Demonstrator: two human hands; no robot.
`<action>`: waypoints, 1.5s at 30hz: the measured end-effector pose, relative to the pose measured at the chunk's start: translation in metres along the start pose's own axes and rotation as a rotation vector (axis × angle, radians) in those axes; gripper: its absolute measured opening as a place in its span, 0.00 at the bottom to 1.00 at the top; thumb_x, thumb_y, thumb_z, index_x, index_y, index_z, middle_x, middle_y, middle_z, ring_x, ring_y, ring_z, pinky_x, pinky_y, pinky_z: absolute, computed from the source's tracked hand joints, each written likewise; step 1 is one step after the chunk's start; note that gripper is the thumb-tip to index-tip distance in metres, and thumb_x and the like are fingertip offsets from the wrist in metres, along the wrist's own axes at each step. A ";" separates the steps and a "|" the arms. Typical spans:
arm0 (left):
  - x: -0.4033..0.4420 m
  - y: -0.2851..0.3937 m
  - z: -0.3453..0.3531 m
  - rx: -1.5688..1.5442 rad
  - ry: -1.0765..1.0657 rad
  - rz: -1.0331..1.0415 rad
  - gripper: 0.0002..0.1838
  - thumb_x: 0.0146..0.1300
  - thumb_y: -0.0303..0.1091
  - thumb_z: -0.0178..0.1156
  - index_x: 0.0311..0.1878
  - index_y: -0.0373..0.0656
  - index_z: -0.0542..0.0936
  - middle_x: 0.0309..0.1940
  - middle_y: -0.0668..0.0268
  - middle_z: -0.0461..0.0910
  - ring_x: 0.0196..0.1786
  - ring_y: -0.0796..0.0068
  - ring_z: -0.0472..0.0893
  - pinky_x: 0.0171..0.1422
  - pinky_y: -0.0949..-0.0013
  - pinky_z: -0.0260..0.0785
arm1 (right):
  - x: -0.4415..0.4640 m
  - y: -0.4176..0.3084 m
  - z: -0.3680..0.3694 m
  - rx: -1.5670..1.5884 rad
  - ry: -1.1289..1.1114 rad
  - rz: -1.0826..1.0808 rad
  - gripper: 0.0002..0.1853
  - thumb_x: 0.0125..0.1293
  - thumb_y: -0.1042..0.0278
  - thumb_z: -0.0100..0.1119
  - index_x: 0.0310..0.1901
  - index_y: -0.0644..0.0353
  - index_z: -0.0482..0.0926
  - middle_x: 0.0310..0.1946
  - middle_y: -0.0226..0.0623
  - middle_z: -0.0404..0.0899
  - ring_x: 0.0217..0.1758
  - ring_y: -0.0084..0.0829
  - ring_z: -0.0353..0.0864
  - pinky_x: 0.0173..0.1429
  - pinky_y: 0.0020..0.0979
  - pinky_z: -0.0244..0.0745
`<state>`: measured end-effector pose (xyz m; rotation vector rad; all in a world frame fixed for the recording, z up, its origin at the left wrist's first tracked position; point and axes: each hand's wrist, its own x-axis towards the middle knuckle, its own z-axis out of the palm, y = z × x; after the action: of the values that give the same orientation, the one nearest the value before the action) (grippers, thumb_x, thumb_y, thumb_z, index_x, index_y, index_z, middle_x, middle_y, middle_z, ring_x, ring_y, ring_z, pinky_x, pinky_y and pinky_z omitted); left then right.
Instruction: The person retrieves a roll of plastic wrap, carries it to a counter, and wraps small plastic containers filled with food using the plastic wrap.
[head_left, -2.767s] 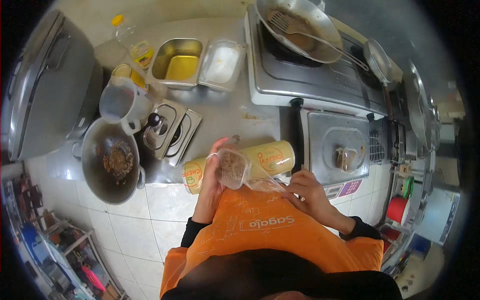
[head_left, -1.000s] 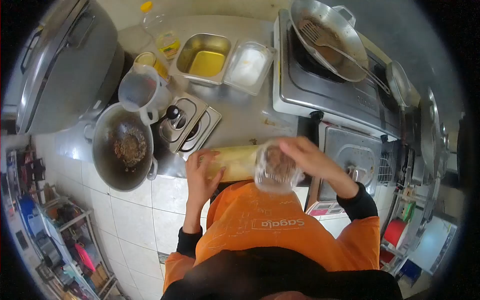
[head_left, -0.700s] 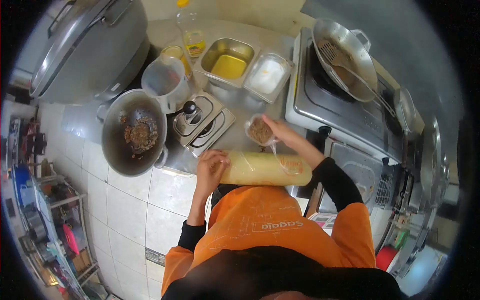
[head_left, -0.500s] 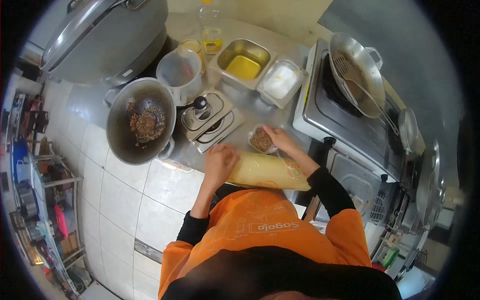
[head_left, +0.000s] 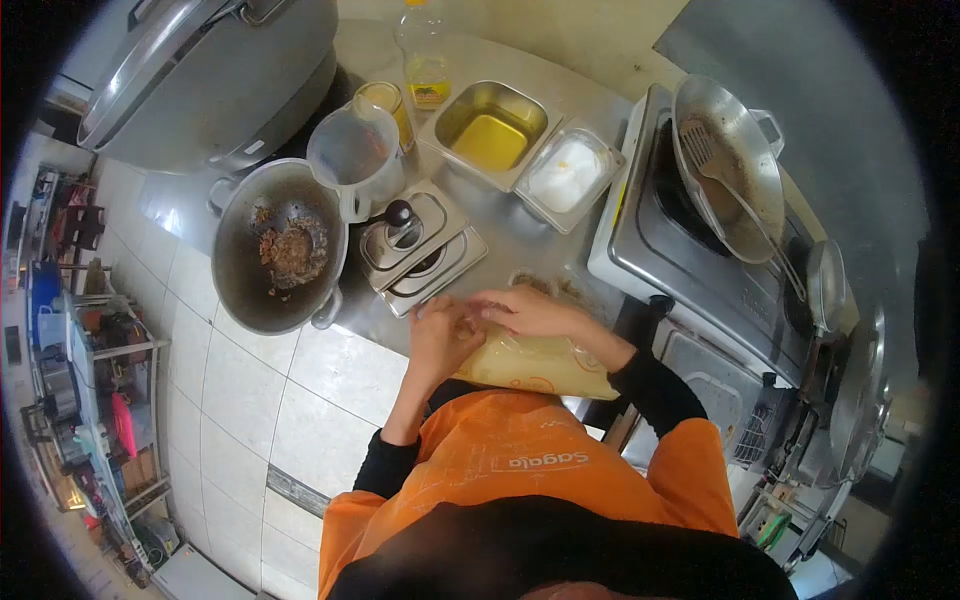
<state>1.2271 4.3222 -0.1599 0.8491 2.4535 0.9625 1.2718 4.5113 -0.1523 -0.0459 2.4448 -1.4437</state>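
At the counter's front edge lies a yellowish plastic pack (head_left: 540, 368) with orange print. My left hand (head_left: 443, 338) is at its left end, fingers curled in a pinch; whatever they hold is too small to make out. My right hand (head_left: 522, 312) reaches across above the pack, its fingertips meeting those of my left hand, pinched together. Just behind my right hand, a clear plastic bag of brown minced filling (head_left: 530, 281) rests on the counter, partly covered by that hand.
Lidded steel containers (head_left: 425, 250) stand ahead of my left hand. A wok (head_left: 280, 245) with brown food is on the left, a plastic jug (head_left: 355, 155) beside it. Farther back sit an oil pan (head_left: 490, 135) and a tray of white stuff (head_left: 570, 175). A stove (head_left: 640, 215) is right.
My right hand has let go of the bag of brown filling and moved left to meet my left hand. The left hand has stayed by the end of the pack.
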 end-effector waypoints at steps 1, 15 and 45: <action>-0.001 0.002 0.000 0.004 0.003 -0.007 0.09 0.47 0.40 0.64 0.25 0.46 0.79 0.30 0.65 0.74 0.43 0.62 0.75 0.58 0.43 0.58 | 0.005 -0.003 -0.003 0.100 -0.110 -0.007 0.14 0.66 0.60 0.52 0.46 0.61 0.76 0.43 0.46 0.79 0.43 0.44 0.80 0.45 0.39 0.73; 0.006 0.020 0.019 0.268 0.254 -0.173 0.10 0.46 0.39 0.66 0.19 0.49 0.76 0.27 0.72 0.73 0.40 0.70 0.77 0.66 0.31 0.44 | -0.015 0.031 0.019 0.402 0.014 -0.115 0.08 0.65 0.68 0.53 0.38 0.64 0.76 0.33 0.34 0.71 0.39 0.27 0.72 0.46 0.27 0.67; -0.012 0.043 0.001 0.236 0.154 0.151 0.13 0.48 0.39 0.64 0.36 0.47 0.76 0.32 0.66 0.74 0.45 0.64 0.73 0.67 0.46 0.50 | 0.064 0.032 -0.008 0.290 -0.280 0.186 0.10 0.63 0.65 0.57 0.38 0.65 0.75 0.31 0.40 0.81 0.39 0.31 0.81 0.43 0.33 0.75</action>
<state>1.2539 4.3396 -0.1291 1.0894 2.7058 0.8251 1.2129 4.5223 -0.1913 0.0391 1.9481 -1.5727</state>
